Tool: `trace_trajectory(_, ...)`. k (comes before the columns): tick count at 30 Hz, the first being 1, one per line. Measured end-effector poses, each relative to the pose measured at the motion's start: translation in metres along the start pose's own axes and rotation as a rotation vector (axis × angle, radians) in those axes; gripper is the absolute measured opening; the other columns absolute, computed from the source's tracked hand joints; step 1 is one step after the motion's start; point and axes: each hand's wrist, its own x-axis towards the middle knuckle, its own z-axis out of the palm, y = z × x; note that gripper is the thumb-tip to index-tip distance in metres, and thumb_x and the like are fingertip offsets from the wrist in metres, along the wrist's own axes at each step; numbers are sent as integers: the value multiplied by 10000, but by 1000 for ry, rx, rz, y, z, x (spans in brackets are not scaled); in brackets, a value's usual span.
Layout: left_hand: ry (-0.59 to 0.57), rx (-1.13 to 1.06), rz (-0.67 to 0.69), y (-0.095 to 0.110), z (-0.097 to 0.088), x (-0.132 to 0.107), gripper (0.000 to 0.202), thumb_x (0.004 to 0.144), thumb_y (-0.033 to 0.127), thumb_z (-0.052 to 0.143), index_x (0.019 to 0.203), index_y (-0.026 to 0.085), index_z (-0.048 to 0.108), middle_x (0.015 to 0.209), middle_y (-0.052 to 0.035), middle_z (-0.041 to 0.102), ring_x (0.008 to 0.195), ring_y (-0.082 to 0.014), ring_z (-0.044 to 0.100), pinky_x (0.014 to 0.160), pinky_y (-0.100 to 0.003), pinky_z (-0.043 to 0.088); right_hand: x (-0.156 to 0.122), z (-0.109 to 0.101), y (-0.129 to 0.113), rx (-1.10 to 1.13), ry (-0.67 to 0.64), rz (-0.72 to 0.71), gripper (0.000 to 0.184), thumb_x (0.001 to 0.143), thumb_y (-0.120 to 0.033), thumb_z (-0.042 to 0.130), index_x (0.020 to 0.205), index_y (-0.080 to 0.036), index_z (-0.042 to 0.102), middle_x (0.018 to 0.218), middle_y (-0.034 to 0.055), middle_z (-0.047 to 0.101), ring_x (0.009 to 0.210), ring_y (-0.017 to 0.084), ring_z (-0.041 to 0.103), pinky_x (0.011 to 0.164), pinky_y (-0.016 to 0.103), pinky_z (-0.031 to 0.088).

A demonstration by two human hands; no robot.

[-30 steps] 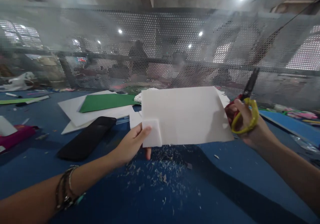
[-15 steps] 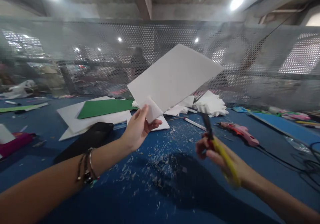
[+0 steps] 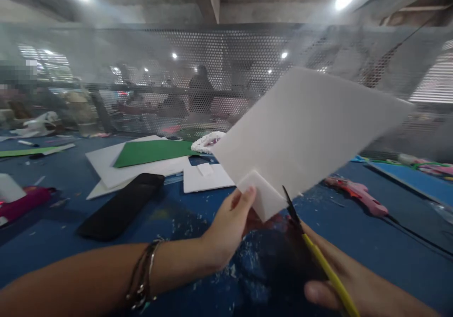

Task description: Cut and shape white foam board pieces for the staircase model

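The person's left hand point(image 3: 226, 229) holds a large rectangular sheet of white foam-like material point(image 3: 311, 133) by its lower corner, raised in a slanted position above the worktop, which is dark blue point(image 3: 63, 244). With the same fingers it also holds a small white square piece point(image 3: 262, 199), which lies flat against this corner; the thumb presses on its face. Around the left wrist there are dark and silvery bracelets point(image 3: 141, 274).

The right hand point(image 3: 341, 270) has its fingers closed around a pair of scissors with black blades and yellow handles point(image 3: 318, 255). Its blade tip is seen just at the right edge of the small square; whether it touches, I cannot tell.

On the worktop, to the left, a black elongated flat object point(image 3: 122, 206) lies near a green sheet point(image 3: 154, 153), which rests upon white sheets point(image 3: 106, 166). Behind the left hand is a white board point(image 3: 193, 182) with a small white piece on it point(image 3: 205, 169). A pink glue gun point(image 3: 368, 199) lies to the right, beyond the scissors, near a blue flat panel point(image 3: 412, 178).
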Motion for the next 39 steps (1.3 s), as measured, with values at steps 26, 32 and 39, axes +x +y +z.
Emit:
trace_trajectory(26, -232, 367, 198, 26, -6, 9, 272, 839, 297, 420, 1003, 108, 526, 802, -69, 635, 467, -94, 593, 494, -194, 506, -8, 0, -16, -159, 190, -184, 528, 716, -657, 329, 871, -193, 528, 785, 69, 546, 702, 195, 518, 653, 355, 447)
trace_trajectory(32, -248, 397, 163, 20, -7, 6, 278, 832, 332, 417, 976, 119, 522, 804, -67, 629, 489, -109, 605, 522, -216, 512, -4, 4, -16, -230, 274, -293, 499, 749, -637, 274, 707, -192, 497, 654, 31, 501, 535, 138, 449, 506, 271, 395)
trace_trajectory(39, -240, 455, 144, 22, -6, 4, 264, 830, 324, 413, 960, 124, 523, 777, -51, 623, 466, -99, 595, 498, -202, 499, -1, 7, -14, -332, 343, -312, 546, 739, -665, 195, 587, -206, 449, 544, 14, 440, 460, 135, 377, 457, 264, 338)
